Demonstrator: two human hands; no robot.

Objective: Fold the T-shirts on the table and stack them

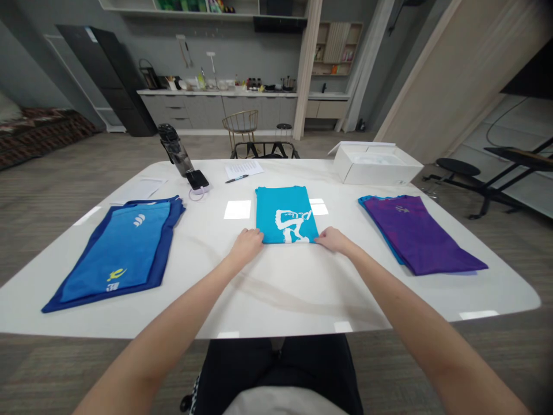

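A turquoise T-shirt (270,210) with white brush-like print lies folded into a rectangle in the middle of the white table (276,294). My left hand (248,244) pinches its near left corner, fingers closed on the cloth. At the near right corner, my right hand (332,240) grips the fabric between thumb and fingers. On the left lies a blue folded shirt (129,248) with white and yellow marks, on top of a darker navy garment (166,265). To the right, a purple folded shirt (419,236) covers most of a blue one (389,251).
A dark bottle (176,151) and a phone (197,180) with a cable stand at the back left. Behind the shirt are a pen (237,178) and a printed sheet (250,168). A white box (374,164) sits at the back right. A chair (263,151) stands beyond the far edge.
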